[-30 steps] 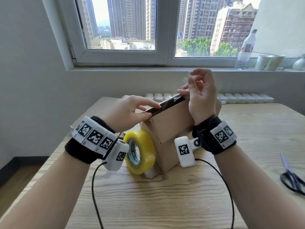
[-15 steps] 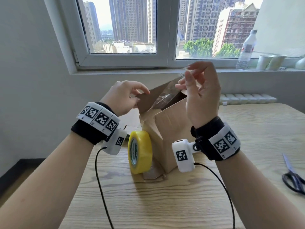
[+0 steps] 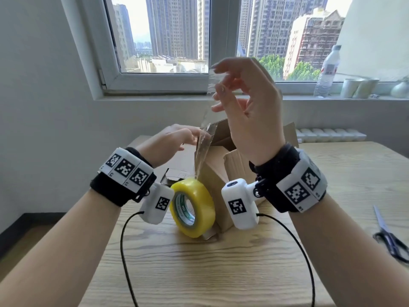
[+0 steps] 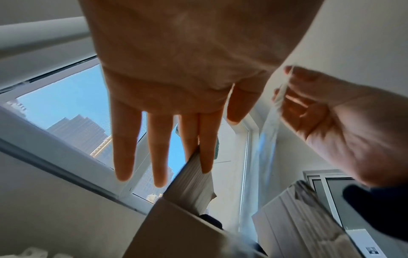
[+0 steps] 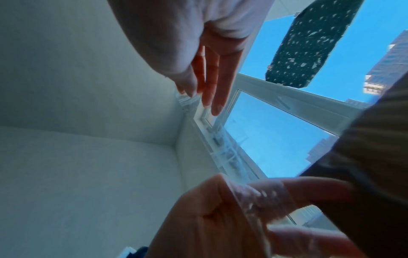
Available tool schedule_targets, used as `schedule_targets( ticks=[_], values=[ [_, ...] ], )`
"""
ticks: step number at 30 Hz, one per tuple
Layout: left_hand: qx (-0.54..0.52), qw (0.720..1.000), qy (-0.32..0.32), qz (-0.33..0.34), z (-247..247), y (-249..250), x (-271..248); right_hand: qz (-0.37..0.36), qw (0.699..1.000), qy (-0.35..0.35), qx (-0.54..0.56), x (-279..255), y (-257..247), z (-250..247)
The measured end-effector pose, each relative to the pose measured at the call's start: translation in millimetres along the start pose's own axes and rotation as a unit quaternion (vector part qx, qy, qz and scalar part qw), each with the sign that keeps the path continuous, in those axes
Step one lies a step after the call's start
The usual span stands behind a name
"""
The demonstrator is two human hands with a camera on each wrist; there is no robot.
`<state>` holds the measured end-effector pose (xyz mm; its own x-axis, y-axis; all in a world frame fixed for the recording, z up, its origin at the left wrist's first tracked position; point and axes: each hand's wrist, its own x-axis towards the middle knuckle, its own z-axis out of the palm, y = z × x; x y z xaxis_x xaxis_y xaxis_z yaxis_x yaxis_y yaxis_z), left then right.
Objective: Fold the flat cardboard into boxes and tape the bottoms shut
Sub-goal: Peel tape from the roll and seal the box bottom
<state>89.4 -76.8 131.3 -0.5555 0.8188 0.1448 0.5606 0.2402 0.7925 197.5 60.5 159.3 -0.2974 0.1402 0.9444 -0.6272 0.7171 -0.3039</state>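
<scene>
Wooden table (image 3: 221,273): scissors (image 3: 389,235) aside; right grip (image 3: 250,111) pinches tape strip (image 3: 202,149); left grip (image 3: 168,142) flat.

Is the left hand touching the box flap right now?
Touching. The left wrist view shows the left hand with straight fingers on both sides of the box flap.

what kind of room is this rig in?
Probably a plain office or apartment room high in a city block, used as a makeshift packing spot: a wooden table under a window facing tower blocks, with a cardboard box, a yellow tape roll and scissors.
</scene>
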Motion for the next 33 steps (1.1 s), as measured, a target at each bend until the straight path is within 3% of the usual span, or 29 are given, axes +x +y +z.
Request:
schedule_targets(
  ticks=[4, 6, 9, 13, 17, 21, 26, 28, 31, 33],
  values=[
    [-0.038, 0.999, -0.006, 0.005, 3, -8, -3, -0.022, 0.999, -0.024, 0.014, 5, -19, 8],
    [-0.037, 0.998, -0.040, 0.025, 5, -9, -5, -0.017, 0.999, -0.028, 0.022, 4, -25, 9],
    [0.068, 0.992, -0.082, 0.074, 6, -15, -7, 0.007, 0.999, -0.024, 0.032, 1, -28, 4],
    [0.145, 0.982, -0.040, 0.114, 7, -17, -8, 0.034, 0.999, -0.008, 0.010, -3, -26, -8],
    [0.066, 0.987, -0.009, 0.143, 21, -16, -2, 0.039, 0.999, 0.012, -0.011, -6, -23, -22],
    [0.084, 0.985, 0.080, 0.129, 42, -7, 4, 0.053, 0.998, 0.026, -0.029, -9, -22, -41],
    [0.156, 0.957, 0.209, 0.123, 55, 7, 14, 0.068, 0.997, 0.035, -0.008, -14, -33, -56],
    [0.173, 0.955, 0.217, 0.106, 54, 10, 21, 0.052, 0.998, 0.027, -0.014, -14, -38, -60],
    [0.203, 0.961, 0.177, 0.067, 56, 12, 31, 0.036, 0.998, 0.028, -0.032, -15, -40, -65],
    [0.173, 0.969, 0.161, 0.075, 58, 9, 31, 0.041, 0.998, 0.037, -0.042, -15, -37, -68]
  ],
)
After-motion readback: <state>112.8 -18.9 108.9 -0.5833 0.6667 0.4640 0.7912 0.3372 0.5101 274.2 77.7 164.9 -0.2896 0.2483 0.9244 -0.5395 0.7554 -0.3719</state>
